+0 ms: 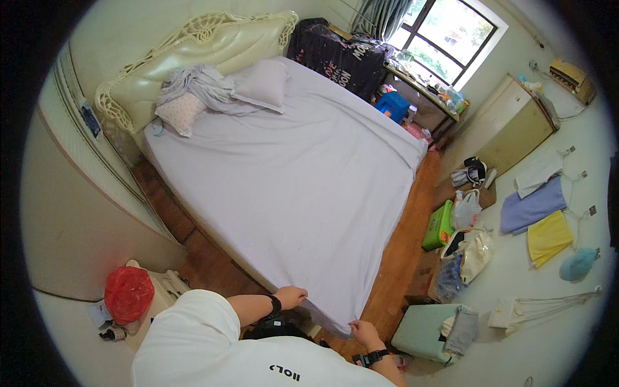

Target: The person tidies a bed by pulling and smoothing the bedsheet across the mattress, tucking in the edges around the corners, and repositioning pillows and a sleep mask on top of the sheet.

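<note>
A pale lavender-grey bed sheet point(290, 193) covers the mattress of a large bed. At the near foot end, my left hand point(291, 297) grips the sheet's edge near the left of the narrow foot side. Over at the near right corner, my right hand point(365, 334) pinches the sheet's hanging edge between thumb and fingers. The sheet lies mostly smooth, with wrinkles along its far right side. Toward the cream tufted headboard point(242, 41) lie a light pillow point(263, 84), a patterned pillow point(181, 112) and a crumpled grey cloth point(198, 84).
Wooden flooring point(399, 242) runs along the bed's right side. Against the right wall stand a green box point(437, 226), several bags point(476, 254) and a mint suitcase point(420, 331). A red plastic bag point(128, 294) sits on a cabinet at left. A cluttered desk point(423, 89) stands below the window.
</note>
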The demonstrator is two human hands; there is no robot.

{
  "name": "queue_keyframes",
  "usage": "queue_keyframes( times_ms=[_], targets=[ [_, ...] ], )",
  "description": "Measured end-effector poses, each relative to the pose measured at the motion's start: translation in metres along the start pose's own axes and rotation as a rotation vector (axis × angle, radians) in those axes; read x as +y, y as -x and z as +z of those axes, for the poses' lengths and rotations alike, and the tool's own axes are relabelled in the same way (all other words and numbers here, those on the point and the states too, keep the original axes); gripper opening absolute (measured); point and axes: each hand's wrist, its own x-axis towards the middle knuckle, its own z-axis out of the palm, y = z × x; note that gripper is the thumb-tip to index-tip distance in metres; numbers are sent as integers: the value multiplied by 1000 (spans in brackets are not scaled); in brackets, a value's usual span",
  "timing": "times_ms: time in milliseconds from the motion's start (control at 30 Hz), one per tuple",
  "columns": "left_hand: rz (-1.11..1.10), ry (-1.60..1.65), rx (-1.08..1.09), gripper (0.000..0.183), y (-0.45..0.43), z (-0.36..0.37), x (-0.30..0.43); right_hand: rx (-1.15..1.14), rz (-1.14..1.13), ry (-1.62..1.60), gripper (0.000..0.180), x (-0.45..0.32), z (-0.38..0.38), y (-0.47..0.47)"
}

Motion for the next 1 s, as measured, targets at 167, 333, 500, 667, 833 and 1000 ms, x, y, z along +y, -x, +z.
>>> queue_keyframes(
  times_ms=[167, 333, 500, 667, 833, 1000],
  targets=[
    [24, 19, -32, 24, 8, 4, -2, -20, 55, 84, 24, 0, 7, 1],
    [-4, -86, 24, 24, 25, 14, 2, -45, 98, 144, 29, 1, 11, 3],
    [-77, 44, -45, 24, 38, 11, 6, -119, 54, 114, 42, -25, -5, 19],
    [-51, 21, -45, 23, 33, 27, 8, -61, -118, 165, 36, 8, 14, 34],
    [-91, -34, -59, 22, 39, 39, 12, -56, -233, 243, 24, 22, 21, 46],
    [-32, -80, -52, 22, 44, 57, 5, -81, -332, 202, 22, 36, 25, 58]
  ],
)
